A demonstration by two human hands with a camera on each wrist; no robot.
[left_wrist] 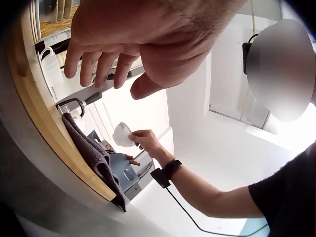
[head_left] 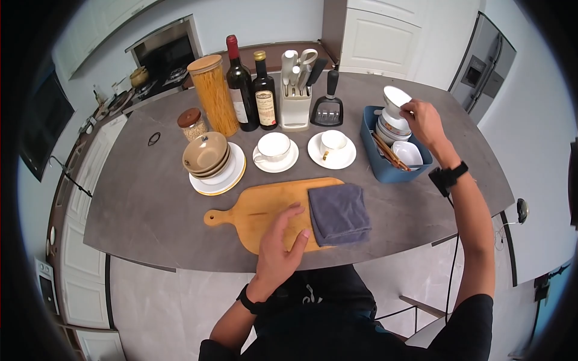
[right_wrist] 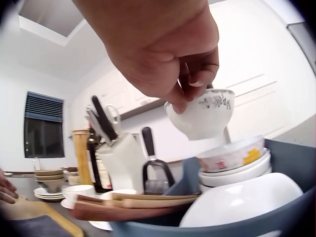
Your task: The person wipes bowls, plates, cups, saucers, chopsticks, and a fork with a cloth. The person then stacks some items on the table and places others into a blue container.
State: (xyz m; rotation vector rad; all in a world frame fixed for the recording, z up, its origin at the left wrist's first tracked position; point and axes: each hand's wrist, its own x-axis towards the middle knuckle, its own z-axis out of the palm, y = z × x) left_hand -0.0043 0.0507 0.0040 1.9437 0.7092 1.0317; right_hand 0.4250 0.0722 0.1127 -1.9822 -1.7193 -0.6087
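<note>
My right hand (head_left: pixel 426 123) pinches the rim of a small white bowl with a grey flower pattern (right_wrist: pixel 206 117). It holds the bowl above a blue bin (head_left: pixel 376 165). Inside the bin are stacked white bowls (right_wrist: pixel 234 160), the top one with a colored print, a square-looking white bowl (right_wrist: pixel 247 200) and several wooden chopsticks (head_left: pixel 390 153). My left hand (head_left: pixel 282 243) hovers over a wooden cutting board (head_left: pixel 259 201), fingers loosely extended and holding nothing. Beside it, a folded grey towel (head_left: pixel 340 213) covers the board's right end.
Two white cups on saucers (head_left: pixel 274 147) stand behind the board. Brown bowls (head_left: pixel 206 153) sit stacked on plates at left. Along the back are a pasta jar (head_left: pixel 215 96), two dark bottles (head_left: pixel 265 99), a knife block (head_left: pixel 295 111) and a black-handled spatula (head_left: pixel 328 108).
</note>
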